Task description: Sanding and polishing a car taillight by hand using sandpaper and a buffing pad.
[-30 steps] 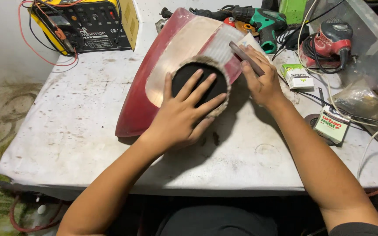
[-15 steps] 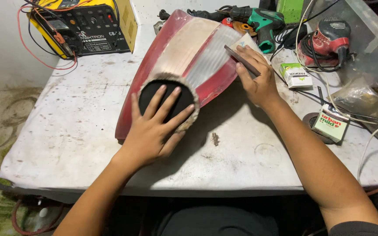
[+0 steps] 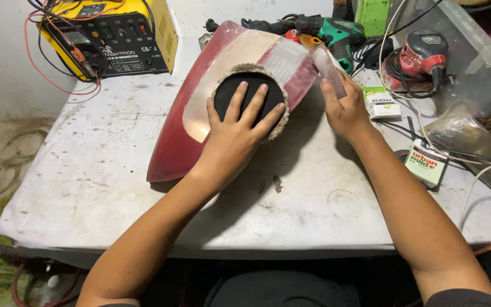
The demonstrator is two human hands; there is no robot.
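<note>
So I'm mid-polish on this thing, hand-rubbing stage as far as I can judge. Biggest thing under my hands is the white worktable (image 3: 115, 187), scuffed and stained. Lying across it, straight ahead of me, is the red tail light lens (image 3: 200, 113), long and curved, with a clear strip down its middle and a hazy patch toward the far end.

On top of the lens sits the round polishing pad (image 3: 251, 96), black face up with a fuzzy wool edge. My left hand (image 3: 237, 133) is flat on it, fingers spread wide, pressing down, not curled around anything. My right hand (image 3: 345, 111) is over at the lens's right edge, fingers closed on that end to steady it; there's a pale flat strip near the thumb, and I can't tell whether I'm holding that too.

Beyond my left hand there's a yellow charger box (image 3: 115, 34) with red leads. Past my right hand are a green drill (image 3: 331, 31) and a red sander (image 3: 427, 54), plus two small cartons (image 3: 404, 133) just right of my wrist.

Next bit probably calls for even pressure and small circles with the pad, while the right hand stops the lens from sliding.
</note>
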